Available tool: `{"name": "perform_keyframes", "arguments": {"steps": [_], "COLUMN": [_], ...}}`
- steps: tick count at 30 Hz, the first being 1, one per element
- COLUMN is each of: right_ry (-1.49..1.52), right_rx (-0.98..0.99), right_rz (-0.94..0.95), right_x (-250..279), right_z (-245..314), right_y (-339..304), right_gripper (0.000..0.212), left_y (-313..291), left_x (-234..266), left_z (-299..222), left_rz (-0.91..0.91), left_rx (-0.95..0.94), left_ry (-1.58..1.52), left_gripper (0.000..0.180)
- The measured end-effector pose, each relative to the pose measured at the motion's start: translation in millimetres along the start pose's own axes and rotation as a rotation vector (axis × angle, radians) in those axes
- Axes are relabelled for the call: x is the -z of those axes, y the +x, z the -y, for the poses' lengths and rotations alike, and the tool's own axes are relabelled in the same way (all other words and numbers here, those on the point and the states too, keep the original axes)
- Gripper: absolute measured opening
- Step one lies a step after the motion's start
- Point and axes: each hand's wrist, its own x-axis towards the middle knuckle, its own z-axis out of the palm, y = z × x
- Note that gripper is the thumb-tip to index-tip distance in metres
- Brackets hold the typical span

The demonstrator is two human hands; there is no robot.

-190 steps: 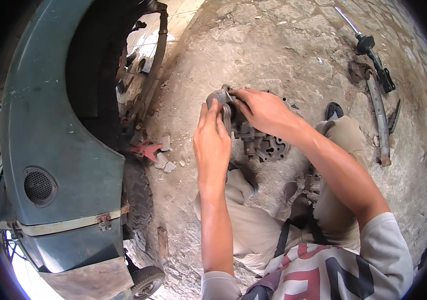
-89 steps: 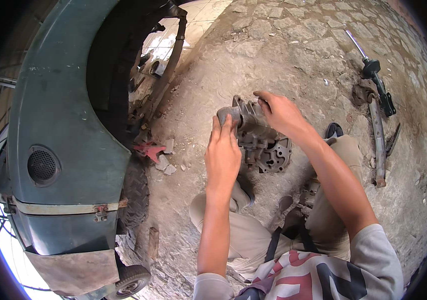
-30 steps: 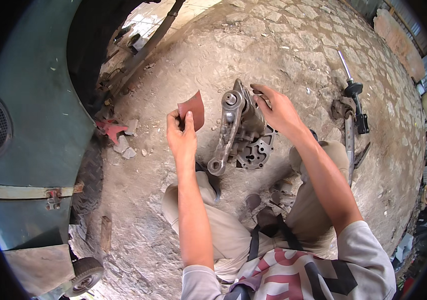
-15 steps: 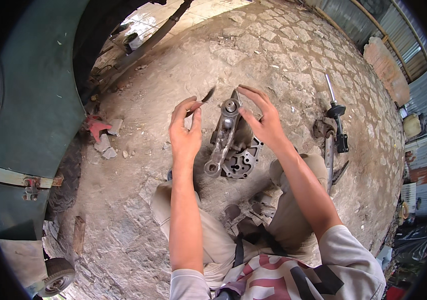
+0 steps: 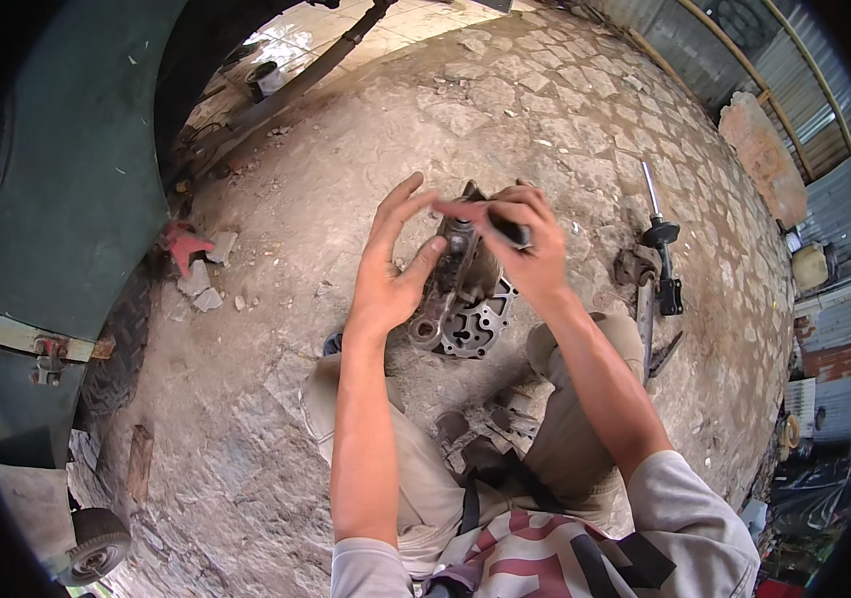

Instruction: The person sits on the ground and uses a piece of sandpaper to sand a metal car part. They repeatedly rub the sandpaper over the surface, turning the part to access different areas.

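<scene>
My left hand [image 5: 393, 274] is open, its fingers spread and thumb apart, just left of the metal parts; its fingertips come close to a thin reddish-dark strip [image 5: 460, 209]. Closed fingers of my right hand [image 5: 530, 244] hold this strip, which is smeared by motion, and a dark end [image 5: 513, 233] shows beside the palm. Below the hands, a greasy metal arm [image 5: 426, 329] with a round eye at its near end lies over a cast metal housing [image 5: 480, 327] full of holes. The far end of the arm is partly hidden by my hands.
A green vehicle body [image 5: 77, 149] stands on the left, near a red metal stand [image 5: 184, 247] and broken stones. A shock absorber [image 5: 661, 239] lies to the right beside a rusty long-handled metal part [image 5: 642, 274]. Corrugated sheets [image 5: 849, 234] line the right side.
The thin strip has passed from my left hand to my right. My left hand has moved right and opened, while my right hand has closed over the far end of the metal arm.
</scene>
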Motion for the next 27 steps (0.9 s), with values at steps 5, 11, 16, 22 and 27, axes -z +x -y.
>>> {"name": "perform_keyframes", "arguments": {"steps": [5, 11, 16, 22, 27], "right_ry": [-0.071, -0.006, -0.136, -0.319, -0.383], "right_rx": [-0.362, -0.425, -0.316, -0.187, -0.234], "right_rz": [-0.201, 0.047, 0.113, 0.170, 0.190], "right_x": [7, -12, -12, -13, -18], "right_z": [-6, 9, 11, 18, 34], "right_y": [-6, -25, -28, -29, -36], "right_gripper": [0.035, 0.049, 0.050, 0.054, 0.054], "left_y": [-4, -6, -7, -6, -9], "left_x": [7, 4, -2, -2, -8], "left_z": [30, 27, 20, 24, 29], "left_rz": [-0.161, -0.054, 0.069, 0.110, 0.153], "left_rx": [0.236, 0.292, 0.327, 0.348, 0.424], "left_ry": [0.085, 0.241, 0.234, 0.062, -0.116], "left_gripper": [0.026, 0.026, 0.031, 0.035, 0.040]}}
